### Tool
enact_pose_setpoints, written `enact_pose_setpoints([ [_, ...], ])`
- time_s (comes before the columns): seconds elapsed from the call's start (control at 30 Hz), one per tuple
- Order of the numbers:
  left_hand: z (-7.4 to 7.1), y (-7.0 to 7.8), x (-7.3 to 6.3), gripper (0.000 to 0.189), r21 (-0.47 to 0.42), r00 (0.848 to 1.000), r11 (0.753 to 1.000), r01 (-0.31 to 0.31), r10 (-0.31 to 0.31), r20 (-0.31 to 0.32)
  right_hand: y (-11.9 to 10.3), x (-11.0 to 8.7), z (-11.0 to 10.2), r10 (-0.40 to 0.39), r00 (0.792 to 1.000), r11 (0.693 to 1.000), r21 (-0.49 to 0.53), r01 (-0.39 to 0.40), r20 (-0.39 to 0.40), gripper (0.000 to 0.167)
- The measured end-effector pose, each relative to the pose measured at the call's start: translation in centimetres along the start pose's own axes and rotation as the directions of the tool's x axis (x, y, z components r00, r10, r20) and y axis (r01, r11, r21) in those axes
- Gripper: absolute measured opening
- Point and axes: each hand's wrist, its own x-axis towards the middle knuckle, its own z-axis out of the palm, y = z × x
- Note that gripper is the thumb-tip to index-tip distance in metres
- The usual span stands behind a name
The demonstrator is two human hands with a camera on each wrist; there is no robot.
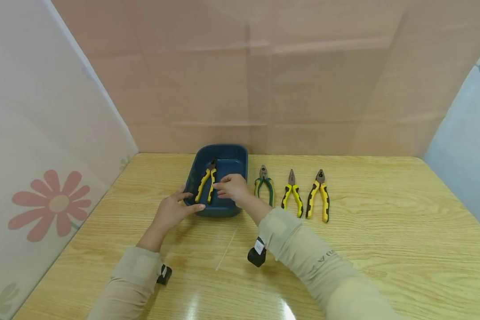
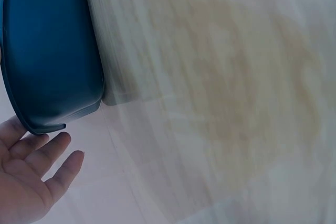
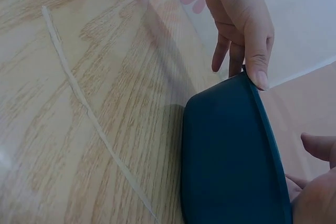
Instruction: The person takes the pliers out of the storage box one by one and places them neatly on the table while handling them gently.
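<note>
A dark blue plastic tray [image 1: 232, 212] stands on the table, and a pair of pliers [image 1: 202, 189] with yellow and black handles lies inside it. At the tray's near left corner, my left hand [image 1: 172, 211] holds the rim; the right wrist view shows its thumb [image 3: 258, 74] on the edge. In the left wrist view its fingers [image 2: 50, 153] lie along the outer side. My right hand [image 1: 234, 189] is over the tray's right part, fingertips beside the pliers' right handle. Its thumb stands apart from the fingers in the right wrist view, with nothing seen between them.
To the tray's right, green-handled pliers [image 1: 271, 191], yellow needle-nose pliers [image 1: 296, 202] and larger yellow-and-black pliers [image 1: 325, 200] lie in a row on the wooden table [image 1: 384, 244]. A pale line [image 1: 226, 251] marks the wood in front. A brown sheet [image 1: 304, 89] hangs behind.
</note>
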Motion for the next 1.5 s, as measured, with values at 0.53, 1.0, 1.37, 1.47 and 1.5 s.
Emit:
enact_pose_setpoints([
  [0.53,0.0,-0.1,0.0,0.087,0.010,1.000,1.000,-0.009,0.009,0.002,0.5,1.3,1.4,0.037,0.998,0.989,-0.139,-0.045,-0.059,0.035],
  [1.0,0.1,-0.1,0.0,0.085,0.023,0.999,0.999,-0.028,0.029,-0.024,0.8,2.2,2.8,0.013,0.996,0.893,-0.446,-0.053,-0.094,0.021],
  [1.37,0.2,-0.2,0.2,0.086,0.026,1.000,1.000,-0.017,0.017,-0.020,1.3,3.1,3.4,0.012,0.992,0.814,-0.575,-0.084,-0.127,0.019],
  [1.47,0.2,-0.3,0.3,0.085,0.028,1.000,0.999,-0.022,0.023,-0.022,1.3,3.3,3.6,0.002,0.993,0.782,-0.619,-0.077,-0.121,0.020],
  [1.5,0.2,-0.3,0.2,0.086,0.027,1.000,0.999,-0.023,0.023,-0.020,1.3,3.3,3.7,0.002,0.993,0.769,-0.635,-0.076,-0.117,0.021],
])
